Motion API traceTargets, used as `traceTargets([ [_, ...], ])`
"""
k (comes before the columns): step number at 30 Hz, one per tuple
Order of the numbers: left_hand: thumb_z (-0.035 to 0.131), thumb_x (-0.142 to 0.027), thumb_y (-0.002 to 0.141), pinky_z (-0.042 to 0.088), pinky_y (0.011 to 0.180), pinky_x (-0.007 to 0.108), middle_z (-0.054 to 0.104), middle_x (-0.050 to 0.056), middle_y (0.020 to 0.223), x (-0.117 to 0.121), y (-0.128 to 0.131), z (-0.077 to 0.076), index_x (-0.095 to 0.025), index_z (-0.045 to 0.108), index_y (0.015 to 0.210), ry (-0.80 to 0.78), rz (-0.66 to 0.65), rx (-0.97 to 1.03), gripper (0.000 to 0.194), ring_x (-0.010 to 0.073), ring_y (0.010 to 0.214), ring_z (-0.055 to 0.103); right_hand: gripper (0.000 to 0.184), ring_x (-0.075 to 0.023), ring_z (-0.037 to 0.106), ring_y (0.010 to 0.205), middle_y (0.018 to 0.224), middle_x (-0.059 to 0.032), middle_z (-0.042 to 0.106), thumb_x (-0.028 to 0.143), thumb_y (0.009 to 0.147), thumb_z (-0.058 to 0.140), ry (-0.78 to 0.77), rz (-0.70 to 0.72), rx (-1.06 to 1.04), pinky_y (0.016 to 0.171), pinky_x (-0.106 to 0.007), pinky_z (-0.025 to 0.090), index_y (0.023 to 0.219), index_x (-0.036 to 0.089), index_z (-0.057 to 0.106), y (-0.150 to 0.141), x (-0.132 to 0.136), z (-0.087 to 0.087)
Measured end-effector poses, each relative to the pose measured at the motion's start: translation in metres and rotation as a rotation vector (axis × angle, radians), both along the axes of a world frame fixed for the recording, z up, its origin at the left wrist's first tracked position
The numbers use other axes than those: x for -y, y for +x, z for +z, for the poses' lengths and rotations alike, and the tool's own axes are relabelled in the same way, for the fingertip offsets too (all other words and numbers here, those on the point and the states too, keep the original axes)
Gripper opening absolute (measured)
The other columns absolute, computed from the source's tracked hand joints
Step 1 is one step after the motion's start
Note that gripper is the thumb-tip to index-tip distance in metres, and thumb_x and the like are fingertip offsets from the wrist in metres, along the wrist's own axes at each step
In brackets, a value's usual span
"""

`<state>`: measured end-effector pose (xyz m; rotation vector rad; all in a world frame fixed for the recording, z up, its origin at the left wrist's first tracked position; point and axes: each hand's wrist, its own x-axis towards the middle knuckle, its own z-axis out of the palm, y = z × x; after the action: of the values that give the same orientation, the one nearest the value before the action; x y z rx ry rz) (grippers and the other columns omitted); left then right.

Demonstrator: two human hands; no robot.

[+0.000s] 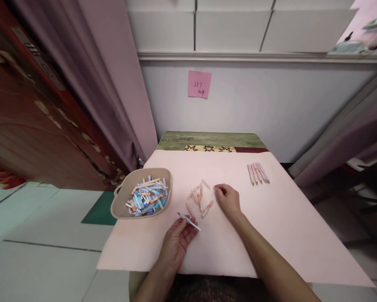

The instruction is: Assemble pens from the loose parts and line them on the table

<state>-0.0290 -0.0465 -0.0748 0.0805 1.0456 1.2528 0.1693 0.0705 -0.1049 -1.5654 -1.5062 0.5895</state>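
Observation:
My left hand (181, 235) pinches a slim pen core (189, 221), dark tip toward the upper left and white tube toward the lower right, with no outer barrel around it. My right hand (228, 197) is closed in a pinch at the right of a loose pile of pinkish pen parts (201, 196); a small pale bit shows at its fingertips, too small to name. In the pile, clear and orange-pink barrels lie at different angles on the pink table cover (226, 247).
At the left, a beige basket (115, 209) holds many blue, white and orange pen parts (147, 196). Several pens (258, 174) lie side by side at the right. A wall with a pink note (200, 84) stands behind the table.

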Motion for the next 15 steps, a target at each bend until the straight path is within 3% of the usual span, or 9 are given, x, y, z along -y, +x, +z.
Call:
traceTargets([
  [7, 0.059, -0.007, 0.082, 0.058, 0.078, 0.036, 0.072, 0.015, 0.092, 0.006, -0.003, -0.004, -0.009, 0.065, 0.095, 0.05, 0.002, 0.003, 0.014, 0.0214, 0.079, 0.071, 0.033, -0.0192, 0.065, 0.073, 0.082, -0.0054, 0.073, 0.041, 0.083, 0.049, -0.007, -0.075, -0.115, 0.07, -0.028, 0.05, 0.088, 0.018, 0.071, 0.002, 0.003, -0.01],
  [15, 0.064, -0.009, 0.079, 0.057, 0.079, 0.035, 0.072, 0.015, 0.092, 0.008, -0.002, -0.004, -0.01, 0.065, 0.094, 0.073, -0.004, 0.01, 0.015, 0.0207, 0.078, 0.07, 0.035, -0.0178, 0.064, 0.074, 0.084, -0.005, 0.073, 0.04, 0.085, 0.045, -0.016, -0.035, -0.005, 0.069, -0.027, 0.049, 0.092, 0.018, 0.071, -0.003, 0.01, -0.001],
])
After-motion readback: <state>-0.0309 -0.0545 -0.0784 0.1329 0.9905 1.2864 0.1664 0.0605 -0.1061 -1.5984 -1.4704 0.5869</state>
